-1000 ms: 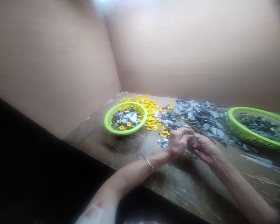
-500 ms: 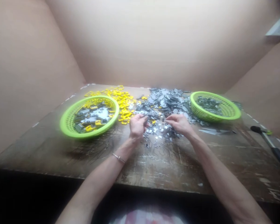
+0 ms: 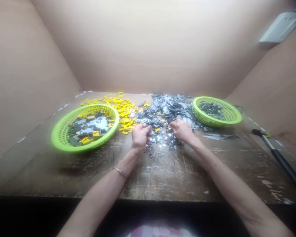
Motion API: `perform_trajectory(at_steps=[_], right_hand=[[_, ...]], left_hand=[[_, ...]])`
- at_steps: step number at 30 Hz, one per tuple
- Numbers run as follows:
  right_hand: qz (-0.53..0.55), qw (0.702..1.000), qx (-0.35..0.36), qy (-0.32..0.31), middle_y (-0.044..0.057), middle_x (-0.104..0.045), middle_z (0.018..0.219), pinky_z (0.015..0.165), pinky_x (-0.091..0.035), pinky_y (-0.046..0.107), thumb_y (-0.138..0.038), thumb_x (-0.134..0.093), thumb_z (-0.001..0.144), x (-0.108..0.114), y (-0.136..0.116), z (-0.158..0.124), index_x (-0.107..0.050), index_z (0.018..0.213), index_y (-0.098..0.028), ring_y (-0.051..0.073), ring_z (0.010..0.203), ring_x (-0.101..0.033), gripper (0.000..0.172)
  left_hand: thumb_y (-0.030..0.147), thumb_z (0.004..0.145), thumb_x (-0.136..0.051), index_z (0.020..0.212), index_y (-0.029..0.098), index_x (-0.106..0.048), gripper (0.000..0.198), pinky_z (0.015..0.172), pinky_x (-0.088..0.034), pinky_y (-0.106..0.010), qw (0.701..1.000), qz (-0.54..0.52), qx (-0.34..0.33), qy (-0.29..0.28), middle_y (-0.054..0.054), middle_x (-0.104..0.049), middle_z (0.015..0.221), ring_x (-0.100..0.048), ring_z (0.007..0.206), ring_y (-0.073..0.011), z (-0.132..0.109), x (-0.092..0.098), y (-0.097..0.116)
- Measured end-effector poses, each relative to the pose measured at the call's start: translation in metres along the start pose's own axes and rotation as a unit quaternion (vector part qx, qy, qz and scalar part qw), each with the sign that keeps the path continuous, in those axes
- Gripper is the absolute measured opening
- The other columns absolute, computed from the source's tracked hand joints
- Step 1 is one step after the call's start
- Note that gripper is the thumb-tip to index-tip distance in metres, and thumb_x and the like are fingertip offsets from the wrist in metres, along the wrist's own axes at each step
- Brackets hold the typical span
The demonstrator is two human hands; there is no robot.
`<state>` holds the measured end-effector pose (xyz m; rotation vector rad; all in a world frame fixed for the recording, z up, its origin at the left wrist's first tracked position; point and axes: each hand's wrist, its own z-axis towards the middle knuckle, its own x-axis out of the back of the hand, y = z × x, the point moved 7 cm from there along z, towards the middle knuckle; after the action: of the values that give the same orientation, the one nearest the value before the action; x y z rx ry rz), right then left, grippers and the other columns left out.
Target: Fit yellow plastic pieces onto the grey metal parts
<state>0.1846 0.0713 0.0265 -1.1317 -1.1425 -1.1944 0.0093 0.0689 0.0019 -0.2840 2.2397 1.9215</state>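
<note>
My left hand is closed, thumb against fingers, around a small dark grey piece that shows only at the fingertips. My right hand is closed too, its fingertips down at the heap of grey pieces; whatever they pinch is too small or hidden to make out. Below and between both hands lie small shiny silver bits and tiny dark parts. Yellow plastic pieces are spread left of the grey heap.
A green basket with grey and yellow assembled pieces stands at left. Another green basket holds dark parts at right. Thin pointed strips lie before it. A black-handled tool rests along the right side of the worn wooden table.
The whole view has shifted, so the table contents appear further left. My right hand's fingers have moved down into the grey heap; my left hand keeps its closed grip.
</note>
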Motion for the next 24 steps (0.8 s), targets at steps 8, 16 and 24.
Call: perform_trajectory(at_steps=[8,16,24], right_hand=[[-0.027,0.997,0.073,-0.01,0.007,-0.056,0.08,0.054,-0.03,0.022,-0.023,-0.042,0.072,-0.013,-0.035,0.008,-0.058,0.077,-0.016,0.015,0.071,-0.05,0.019],[0.19,0.969,0.108,0.112,0.003,-0.061,0.073,0.062,-0.035,0.021,-0.024,-0.044,0.073,0.02,-0.031,-0.016,-0.059,0.078,-0.018,0.012,0.068,-0.054,0.017],[0.236,0.937,0.206,0.152,0.008,-0.062,0.082,0.068,-0.04,0.025,-0.02,-0.04,0.075,0.024,-0.046,-0.039,-0.044,0.109,-0.011,0.016,0.075,-0.056,0.035]], left_hand=[[0.027,0.056,-0.057,0.065,0.014,-0.044,0.02,0.026,-0.019,-0.014,1.0,0.01,0.017,-0.013,0.005,-0.045,0.037,-0.035,0.025,-0.0047,-0.006,-0.006,-0.002],[0.026,0.059,-0.055,0.083,0.013,-0.048,0.028,0.027,-0.022,-0.014,0.992,0.034,0.043,-0.116,0.003,-0.05,0.046,-0.039,0.03,-0.005,-0.012,-0.023,-0.013],[0.038,0.06,-0.055,0.067,0.01,-0.058,0.029,0.032,-0.021,-0.016,0.982,0.079,0.029,-0.167,0.004,-0.043,0.041,-0.032,0.031,-0.0017,-0.021,-0.034,-0.011]])
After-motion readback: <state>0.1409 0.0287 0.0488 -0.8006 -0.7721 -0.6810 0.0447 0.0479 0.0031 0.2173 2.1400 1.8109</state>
